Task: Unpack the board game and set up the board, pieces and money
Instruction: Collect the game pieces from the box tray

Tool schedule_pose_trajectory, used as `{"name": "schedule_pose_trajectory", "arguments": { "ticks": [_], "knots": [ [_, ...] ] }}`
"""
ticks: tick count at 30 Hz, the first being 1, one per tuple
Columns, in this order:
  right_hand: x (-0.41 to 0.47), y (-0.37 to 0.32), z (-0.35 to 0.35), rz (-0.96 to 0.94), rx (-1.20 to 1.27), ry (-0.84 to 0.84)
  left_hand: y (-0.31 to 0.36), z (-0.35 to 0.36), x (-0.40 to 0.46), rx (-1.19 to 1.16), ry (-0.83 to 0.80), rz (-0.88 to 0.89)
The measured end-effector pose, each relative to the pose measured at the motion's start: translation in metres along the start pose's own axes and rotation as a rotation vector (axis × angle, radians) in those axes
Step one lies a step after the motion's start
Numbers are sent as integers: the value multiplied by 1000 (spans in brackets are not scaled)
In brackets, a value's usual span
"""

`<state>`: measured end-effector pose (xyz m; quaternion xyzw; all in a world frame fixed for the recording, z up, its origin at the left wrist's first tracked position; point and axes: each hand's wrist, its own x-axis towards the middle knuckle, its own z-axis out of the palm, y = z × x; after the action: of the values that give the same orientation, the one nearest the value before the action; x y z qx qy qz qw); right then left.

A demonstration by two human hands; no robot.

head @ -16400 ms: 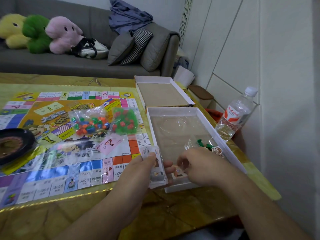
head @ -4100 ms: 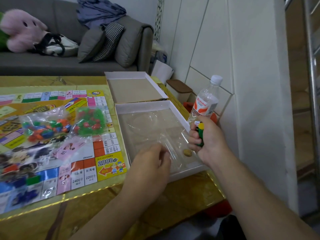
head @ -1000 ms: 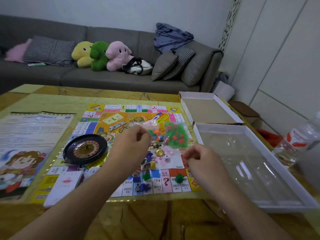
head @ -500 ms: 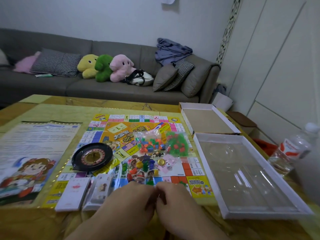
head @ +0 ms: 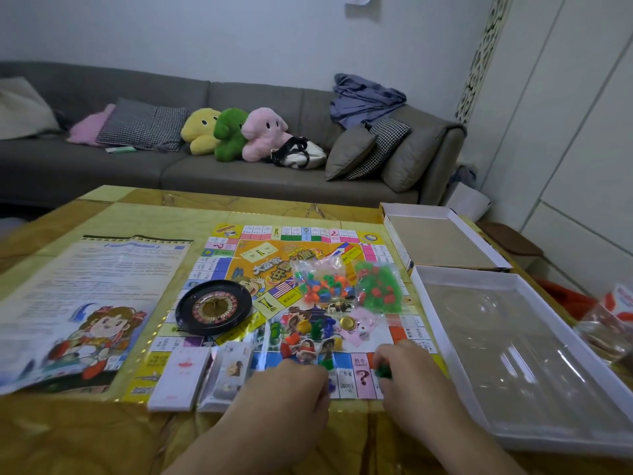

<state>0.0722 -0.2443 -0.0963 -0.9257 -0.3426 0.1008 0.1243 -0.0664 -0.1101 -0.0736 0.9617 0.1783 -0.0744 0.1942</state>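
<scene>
Looking down from the head camera: right hand (head: 409, 370) pinching a small green plastic piece (head: 383, 372) at the near right edge of the flat colourful paper game board (head: 239, 265); left hand (head: 291, 389) curled, grip not clear. Probably light, hard, slippery; best pinched at the sides.

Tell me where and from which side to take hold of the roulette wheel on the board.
Grip the roulette wheel by its raised black outer rim, coming from above with fingers on opposite edges. It lies flat on the game board as a shallow round dish, so the rim is probably the only graspable edge. Its left side has clear room; bags and pieces crowd the right.
</scene>
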Motion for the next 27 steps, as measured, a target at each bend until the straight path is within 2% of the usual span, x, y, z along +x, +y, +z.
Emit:
{"name": "schedule_pose_trajectory", "arguments": {
  "ticks": [3,6,9,15,18,23,27],
  "knots": [
    [9,-8,7,-22,85,24,-2,1,2,17,-14,-2],
    [16,-14,11,-36,278,57,-8,2,0,30,20,1],
    [19,-17,11,-7,482,95,-16,2,-2,34,46,-1],
    [23,-11,10,65,671,104,-25,-3,-2,4,71,-15],
    [22,-5,7,68,582,133,-25,-3,-2,-12,60,-22],
    [11,-9,8,22,437,61,-21,3,-1,9,64,-14],
    [8,-10,12,-22,355,59,-26,5,1,-22,160,-88]
  ]
}}
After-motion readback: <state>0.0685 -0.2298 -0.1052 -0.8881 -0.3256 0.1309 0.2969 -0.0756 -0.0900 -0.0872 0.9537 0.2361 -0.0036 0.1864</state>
